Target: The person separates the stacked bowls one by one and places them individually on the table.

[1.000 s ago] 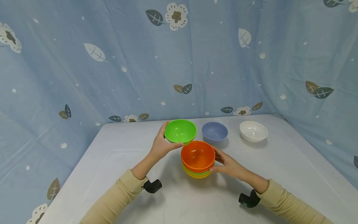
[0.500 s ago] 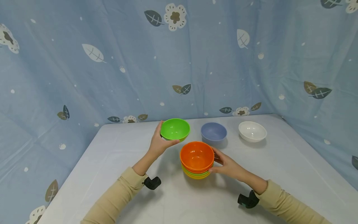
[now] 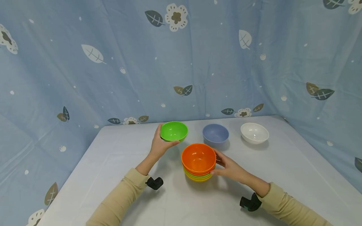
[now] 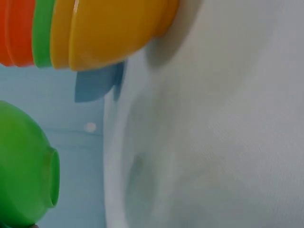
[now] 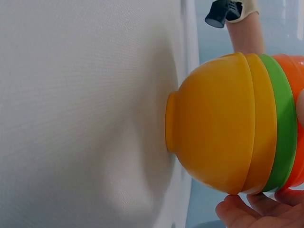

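My left hand (image 3: 160, 145) grips a light green bowl (image 3: 174, 131) by its left side, thumb toward the near rim. The left wrist view has this green bowl (image 4: 21, 166) raised above the cloth, its foot showing. Nearer to me is a stack of nested bowls with an orange bowl (image 3: 199, 158) on top. Below the orange ones come a green bowl (image 5: 281, 123) and yellow bowls (image 5: 216, 123) at the bottom. My right hand (image 3: 230, 166) holds the stack from its right side, fingers spread along several rims. Some fingers are hidden behind the bowls.
A blue bowl (image 3: 216, 133) sits behind the stack, and a white bowl (image 3: 254, 133) stands farther right. All are on a table with a white cloth (image 3: 118, 157). A blue patterned curtain (image 3: 135, 62) hangs behind it.
My left hand has carried the green bowl left, away from the orange stack, and it looks smaller and farther off now. My right hand has stayed on the stack.
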Action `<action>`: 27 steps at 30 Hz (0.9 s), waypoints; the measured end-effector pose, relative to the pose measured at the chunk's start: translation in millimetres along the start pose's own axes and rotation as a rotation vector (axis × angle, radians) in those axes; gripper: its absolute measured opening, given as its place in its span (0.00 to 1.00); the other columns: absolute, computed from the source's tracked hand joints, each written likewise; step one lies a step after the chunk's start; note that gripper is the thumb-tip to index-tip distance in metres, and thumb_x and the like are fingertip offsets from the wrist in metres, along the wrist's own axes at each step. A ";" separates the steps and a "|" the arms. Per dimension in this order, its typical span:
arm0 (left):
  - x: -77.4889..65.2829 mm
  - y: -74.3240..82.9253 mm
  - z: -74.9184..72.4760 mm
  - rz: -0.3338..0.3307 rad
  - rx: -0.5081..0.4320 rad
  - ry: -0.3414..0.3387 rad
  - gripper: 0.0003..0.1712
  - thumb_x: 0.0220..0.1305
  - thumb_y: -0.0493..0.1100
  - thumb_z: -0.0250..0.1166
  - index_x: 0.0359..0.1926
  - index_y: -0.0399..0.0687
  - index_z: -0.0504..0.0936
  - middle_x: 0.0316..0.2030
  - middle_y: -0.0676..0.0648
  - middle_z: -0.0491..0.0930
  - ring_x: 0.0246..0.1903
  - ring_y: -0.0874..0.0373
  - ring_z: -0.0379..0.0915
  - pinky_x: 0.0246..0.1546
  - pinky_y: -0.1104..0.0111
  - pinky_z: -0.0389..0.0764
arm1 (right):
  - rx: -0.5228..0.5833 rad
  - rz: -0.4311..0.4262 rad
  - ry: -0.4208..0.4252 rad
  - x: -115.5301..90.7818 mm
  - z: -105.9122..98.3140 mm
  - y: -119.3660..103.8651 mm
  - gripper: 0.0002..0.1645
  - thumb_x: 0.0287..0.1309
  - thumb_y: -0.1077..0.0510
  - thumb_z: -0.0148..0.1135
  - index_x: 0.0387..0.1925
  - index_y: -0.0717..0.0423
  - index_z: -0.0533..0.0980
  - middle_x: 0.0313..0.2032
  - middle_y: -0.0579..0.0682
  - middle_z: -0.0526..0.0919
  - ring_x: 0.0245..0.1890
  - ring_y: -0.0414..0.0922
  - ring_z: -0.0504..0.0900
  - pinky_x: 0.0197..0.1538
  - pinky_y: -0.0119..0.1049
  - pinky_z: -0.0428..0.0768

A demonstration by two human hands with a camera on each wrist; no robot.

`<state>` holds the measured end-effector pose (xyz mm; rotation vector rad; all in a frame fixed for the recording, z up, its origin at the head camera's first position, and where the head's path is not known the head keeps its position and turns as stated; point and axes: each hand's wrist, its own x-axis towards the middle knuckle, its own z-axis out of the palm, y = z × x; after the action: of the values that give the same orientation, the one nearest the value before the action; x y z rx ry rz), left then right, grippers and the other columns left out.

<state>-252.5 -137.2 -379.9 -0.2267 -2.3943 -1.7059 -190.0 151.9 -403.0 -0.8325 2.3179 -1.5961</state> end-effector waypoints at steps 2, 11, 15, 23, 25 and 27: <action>1.7 -3.9 0.3 0.001 -0.001 -0.002 0.60 0.42 0.45 0.75 0.70 0.44 0.46 0.66 0.40 0.53 0.62 0.43 0.56 0.59 0.48 0.63 | 0.001 -0.001 0.000 0.1 -0.2 0.0 0.51 0.51 0.55 0.66 0.68 0.65 0.48 0.67 0.65 0.54 0.63 0.63 0.60 0.60 0.55 0.64; 6.5 -15.8 2.6 -0.101 0.026 0.017 0.64 0.41 0.49 0.75 0.71 0.43 0.42 0.69 0.39 0.47 0.65 0.42 0.51 0.61 0.49 0.59 | 0.019 -0.005 -0.006 0.0 -0.7 0.4 0.50 0.52 0.55 0.65 0.68 0.64 0.47 0.67 0.64 0.53 0.63 0.62 0.59 0.60 0.54 0.64; 8.7 -20.4 3.9 -0.143 0.010 0.022 0.64 0.41 0.47 0.75 0.71 0.42 0.41 0.69 0.38 0.47 0.64 0.42 0.51 0.62 0.49 0.59 | 0.032 -0.002 -0.012 0.2 -0.5 0.6 0.50 0.52 0.55 0.65 0.68 0.64 0.47 0.67 0.64 0.54 0.63 0.62 0.59 0.61 0.55 0.63; 11.0 -29.9 8.6 -0.188 0.000 0.036 0.66 0.40 0.45 0.76 0.70 0.38 0.39 0.69 0.36 0.45 0.65 0.40 0.49 0.63 0.49 0.57 | 0.042 0.025 -0.001 0.0 0.3 1.0 0.51 0.51 0.55 0.66 0.69 0.62 0.47 0.67 0.62 0.53 0.64 0.61 0.59 0.61 0.55 0.63; 10.6 -31.7 9.3 -0.189 0.004 0.032 0.67 0.39 0.46 0.76 0.70 0.38 0.39 0.69 0.35 0.45 0.65 0.40 0.48 0.63 0.49 0.56 | 0.042 0.026 0.000 0.4 0.4 2.0 0.51 0.51 0.55 0.66 0.69 0.63 0.47 0.67 0.62 0.53 0.63 0.61 0.59 0.61 0.55 0.63; 10.3 -33.4 9.9 -0.193 0.010 0.027 0.67 0.40 0.45 0.76 0.70 0.37 0.39 0.69 0.35 0.44 0.66 0.40 0.47 0.63 0.49 0.55 | 0.038 0.023 -0.002 0.7 0.5 2.9 0.51 0.52 0.55 0.65 0.68 0.63 0.47 0.67 0.63 0.53 0.63 0.62 0.60 0.61 0.55 0.63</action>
<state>-271.0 -138.6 -411.1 0.0302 -2.4740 -1.7631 -191.4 151.9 -405.7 -0.7950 2.2803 -1.6239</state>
